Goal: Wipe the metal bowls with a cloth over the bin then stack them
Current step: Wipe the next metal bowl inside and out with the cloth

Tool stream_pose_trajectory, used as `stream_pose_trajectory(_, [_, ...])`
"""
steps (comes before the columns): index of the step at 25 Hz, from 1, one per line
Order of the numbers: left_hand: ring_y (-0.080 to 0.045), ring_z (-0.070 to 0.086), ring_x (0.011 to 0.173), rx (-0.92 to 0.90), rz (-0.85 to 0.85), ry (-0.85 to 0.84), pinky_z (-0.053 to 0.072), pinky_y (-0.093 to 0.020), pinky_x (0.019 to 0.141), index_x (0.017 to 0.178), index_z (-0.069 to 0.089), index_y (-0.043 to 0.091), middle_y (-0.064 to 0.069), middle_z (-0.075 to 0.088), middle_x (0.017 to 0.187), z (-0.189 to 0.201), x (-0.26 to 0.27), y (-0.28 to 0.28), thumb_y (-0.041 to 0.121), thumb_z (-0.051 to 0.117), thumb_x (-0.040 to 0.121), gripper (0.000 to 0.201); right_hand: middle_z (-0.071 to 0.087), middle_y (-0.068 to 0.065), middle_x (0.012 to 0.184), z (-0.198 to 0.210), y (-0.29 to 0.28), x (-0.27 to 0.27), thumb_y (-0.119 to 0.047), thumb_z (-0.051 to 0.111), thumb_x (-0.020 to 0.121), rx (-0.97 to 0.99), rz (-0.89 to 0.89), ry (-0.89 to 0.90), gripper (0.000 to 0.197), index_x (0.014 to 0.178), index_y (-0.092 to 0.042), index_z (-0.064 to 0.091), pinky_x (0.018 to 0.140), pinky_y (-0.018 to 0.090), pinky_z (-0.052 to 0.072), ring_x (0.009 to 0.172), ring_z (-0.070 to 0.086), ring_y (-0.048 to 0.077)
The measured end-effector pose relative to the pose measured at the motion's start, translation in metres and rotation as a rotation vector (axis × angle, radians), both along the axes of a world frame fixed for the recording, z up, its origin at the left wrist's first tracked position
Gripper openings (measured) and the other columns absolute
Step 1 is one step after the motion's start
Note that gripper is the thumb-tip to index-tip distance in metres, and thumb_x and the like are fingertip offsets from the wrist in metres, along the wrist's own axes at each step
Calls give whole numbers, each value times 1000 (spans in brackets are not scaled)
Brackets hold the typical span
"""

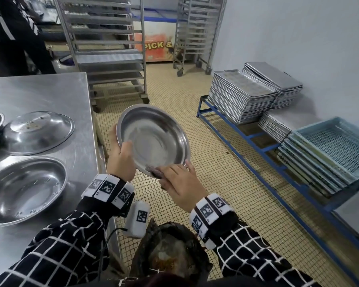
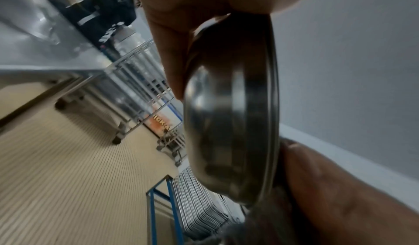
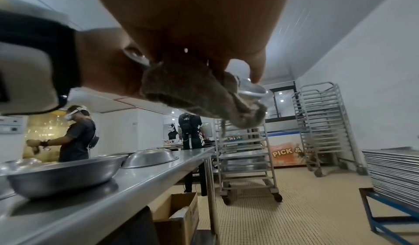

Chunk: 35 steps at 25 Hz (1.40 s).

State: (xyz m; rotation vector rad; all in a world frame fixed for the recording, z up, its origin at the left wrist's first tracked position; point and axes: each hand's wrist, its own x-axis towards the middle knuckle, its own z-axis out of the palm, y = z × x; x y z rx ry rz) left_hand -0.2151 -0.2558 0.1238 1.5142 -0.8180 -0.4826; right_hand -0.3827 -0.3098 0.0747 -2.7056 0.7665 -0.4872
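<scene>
Head view, left grip (image 1: 120, 156) clasping bowl (image 1: 153, 139) rim, right grip (image 1: 180, 183) pinching cloth (image 1: 154, 170) (near rim), bin (image 1: 170, 253) below.

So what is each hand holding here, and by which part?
Left hand grips the bowl by its left rim. Right hand presses a cloth over the bowl's lower rim.

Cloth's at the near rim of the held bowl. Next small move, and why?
Probably sweep the cloth up across the bowl's inside. The right hand pins it only at the near rim, the left hand holds the bowl tilted; the bin sits below.
</scene>
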Motion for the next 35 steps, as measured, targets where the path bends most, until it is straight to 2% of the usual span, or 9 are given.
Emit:
stream_pose_trajectory(5, [-31, 54, 107, 279, -23, 381, 54, -50, 82, 148, 10, 36, -9, 37, 135, 0, -9, -10, 17, 37, 95, 63, 64, 1, 96, -4, -3, -11, -32, 38, 93, -107, -85, -299, 25, 107, -19, 55, 89, 37, 43, 94, 52, 14])
stream_pose_trajectory(7, [-30, 45, 119, 415, -87, 59, 43, -49, 99, 141, 30, 18, -9, 36, 135, 0, -9, -11, 28, 36, 98, 45, 64, 0, 96, 12, -11, -17, -27, 40, 89, -56, -155, -380, 26, 106, -17, 57, 84, 35, 45, 94, 50, 10])
stream_pose_trajectory(9, [-27, 51, 106, 402, -159, -266, 43, -40, 92, 112, 51, 12, -7, 53, 113, -2, -7, -7, 45, 30, 100, 41, 63, -2, 96, 31, -21, -28, -28, 39, 92, 68, -207, -417, 29, 108, -13, 58, 77, 27, 51, 87, 58, 11])
stream_pose_trajectory(15, [-23, 58, 80, 197, -205, -321, 47, -34, 75, 91, 62, 13, -6, 63, 82, 3, -4, 1, 32, 39, 101, 31, 60, -9, 94, 54, -53, -45, -23, 37, 101, 162, -429, -598, 28, 117, -10, 56, 65, 0, 41, 79, 57, -1])
stream_pose_trajectory(19, [-17, 60, 83, 154, -95, -129, 46, -26, 73, 96, 63, 17, -4, 66, 88, 9, -11, 1, 31, 37, 102, 30, 60, -3, 114, 41, -38, -40, -29, 37, 100, 117, -516, -676, 34, 128, -16, 51, 85, 16, 44, 99, 56, 4])
stream_pose_trajectory(23, [-23, 63, 93, 75, -58, 141, 50, -32, 82, 89, 61, 26, -9, 67, 95, 14, -18, -1, 32, 37, 102, 28, 18, -2, 157, 5, 5, -20, -42, 22, 100, -122, -279, -315, 55, 150, -21, 17, 117, 38, 17, 145, 13, 15])
stream_pose_trajectory(27, [-30, 63, 97, 78, -72, 205, 51, -42, 90, 94, 63, 19, -15, 67, 100, 13, -28, 2, 32, 40, 101, 28, 8, 1, 159, 16, 10, 1, -42, 20, 98, -227, -143, -239, 57, 150, -20, 9, 119, 42, 3, 147, 1, 17])
stream_pose_trajectory(32, [-22, 64, 85, 45, -45, 306, 53, -33, 80, 86, 61, 25, -9, 66, 93, 20, -27, 4, 33, 40, 101, 27, 7, -3, 159, 31, -35, -2, -44, 14, 98, -116, -414, -315, 57, 151, -25, 4, 118, 46, 12, 146, 1, 14])
stream_pose_trajectory(35, [-31, 62, 91, 50, -7, 242, 49, -51, 92, 85, 60, 21, -15, 64, 95, 16, -16, 1, 40, 41, 98, 30, -15, -6, 158, -1, -17, -14, -43, 11, 99, 44, -420, -253, 59, 151, -24, -10, 118, 50, 11, 145, -13, 11])
